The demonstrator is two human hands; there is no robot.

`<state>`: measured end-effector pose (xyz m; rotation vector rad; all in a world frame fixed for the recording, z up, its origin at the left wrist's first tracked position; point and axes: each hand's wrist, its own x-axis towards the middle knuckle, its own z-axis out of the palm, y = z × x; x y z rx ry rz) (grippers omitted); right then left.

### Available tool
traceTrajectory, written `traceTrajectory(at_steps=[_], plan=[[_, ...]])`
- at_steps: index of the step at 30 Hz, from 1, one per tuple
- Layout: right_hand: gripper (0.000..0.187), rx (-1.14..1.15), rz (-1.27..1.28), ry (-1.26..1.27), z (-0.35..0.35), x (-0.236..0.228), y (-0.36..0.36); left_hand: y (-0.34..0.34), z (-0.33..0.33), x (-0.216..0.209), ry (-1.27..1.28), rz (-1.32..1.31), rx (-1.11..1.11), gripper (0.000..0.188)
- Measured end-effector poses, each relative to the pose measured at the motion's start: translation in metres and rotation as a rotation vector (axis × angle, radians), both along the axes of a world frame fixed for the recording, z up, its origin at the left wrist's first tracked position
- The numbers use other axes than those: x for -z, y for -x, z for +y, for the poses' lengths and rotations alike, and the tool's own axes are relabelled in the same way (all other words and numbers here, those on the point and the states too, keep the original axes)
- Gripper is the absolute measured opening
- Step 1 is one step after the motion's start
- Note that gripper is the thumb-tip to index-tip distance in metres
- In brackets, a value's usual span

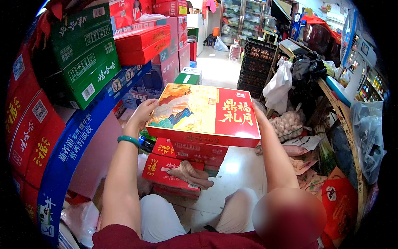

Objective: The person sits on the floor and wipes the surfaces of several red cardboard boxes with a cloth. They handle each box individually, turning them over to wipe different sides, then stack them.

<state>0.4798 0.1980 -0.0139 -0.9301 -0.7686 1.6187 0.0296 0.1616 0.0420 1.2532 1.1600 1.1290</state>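
A flat red gift box (194, 108) with gold lettering and a painted mountain scene on its lid is held up level in front of me. At its left edge my left hand (147, 111) is closed on it, with a green bangle on that wrist. The opposite edge is gripped by my right hand (259, 114), whose fingers are partly hidden by the box. Below it, red cartons (159, 166) are stacked on the floor. A crumpled brown cloth or glove (190, 174) lies over the top of one carton.
Green cartons (89, 68) and two flat red boxes (145, 39) sit on a blue-edged shelf (72, 143) at left. Black crates (256, 62) are stacked ahead. On the right are a mesh bag of bulbs (286, 123), plastic bags (278, 86) and a curved wooden edge (347, 124).
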Motion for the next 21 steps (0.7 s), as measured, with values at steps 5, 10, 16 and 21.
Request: traceTrajectory(at_steps=[5,10,16,21], plan=[[0.058,0.047,-0.116,-0.049,-0.005,0.004,0.003,0.005,-0.024,0.022,-0.162,-0.201,-0.105,0.034],[0.059,0.444,-1.099,-0.185,-0.022,-0.034,0.002,0.006,-0.061,0.068,-0.230,-0.369,-0.476,0.027],[0.048,0.264,-0.978,-0.474,-0.020,-0.126,0.087,-0.037,-0.104,0.111,-0.355,-0.428,-0.809,0.020],[0.079,-0.080,-0.682,-0.379,-0.007,-0.200,0.227,-0.040,-0.116,0.124,-0.389,-0.292,-0.828,0.019]])
